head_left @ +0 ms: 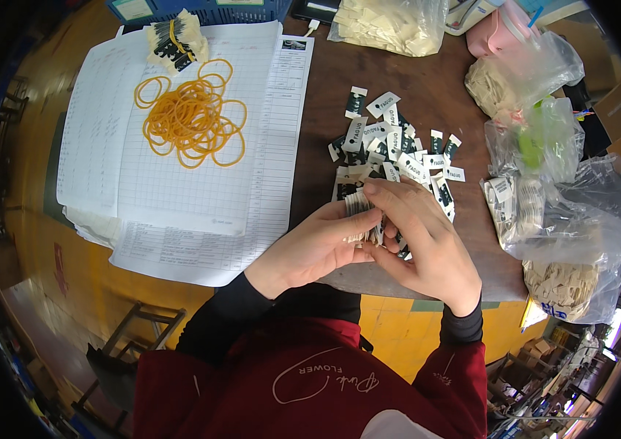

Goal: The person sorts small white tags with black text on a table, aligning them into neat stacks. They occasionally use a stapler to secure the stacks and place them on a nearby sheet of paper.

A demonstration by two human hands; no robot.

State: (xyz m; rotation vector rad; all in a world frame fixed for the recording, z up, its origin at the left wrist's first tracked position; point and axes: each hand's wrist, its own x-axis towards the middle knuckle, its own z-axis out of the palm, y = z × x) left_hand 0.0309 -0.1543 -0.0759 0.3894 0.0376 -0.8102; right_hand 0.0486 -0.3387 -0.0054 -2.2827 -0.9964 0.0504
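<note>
A stack of small cloth labels stands on edge between my two hands, close to the table's near edge. My left hand is closed around its left side, the thumb lying across the front. My right hand curves over the stack from the right, fingertips at its top and thumb near its lower end; the palm side is hidden. Just beyond my hands lies a loose heap of black and white labels, scattered face up and face down.
On the left, a heap of orange rubber bands and a banded label bundle rest on open paper sheets. A bag of labels lies at the back. Plastic bags and a pink cup line the right side.
</note>
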